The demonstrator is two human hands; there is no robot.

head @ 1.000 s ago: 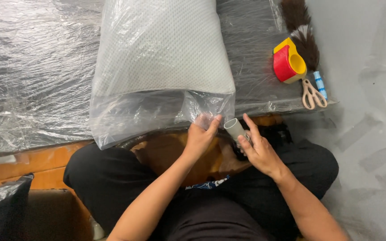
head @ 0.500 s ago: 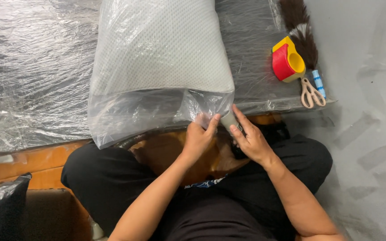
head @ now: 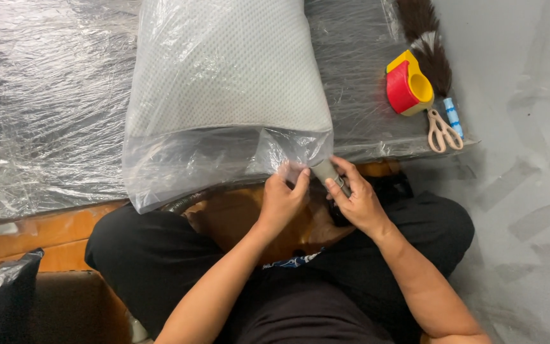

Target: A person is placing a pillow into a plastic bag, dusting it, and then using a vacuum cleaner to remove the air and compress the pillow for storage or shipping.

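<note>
Right hand (head: pixel 358 200) rose to bag (head: pixel 224 153) edge.

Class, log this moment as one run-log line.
left hand: pinching plastic bag | right hand: holding grey tube at bag | pillow: inside bag

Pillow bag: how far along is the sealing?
Done: the grey pillow sits fully inside the clear plastic bag. In hand: the left hand pinches the bag's open corner while the right hand holds a grey tube against it. Left: the bag's mouth still hangs loose.
</note>
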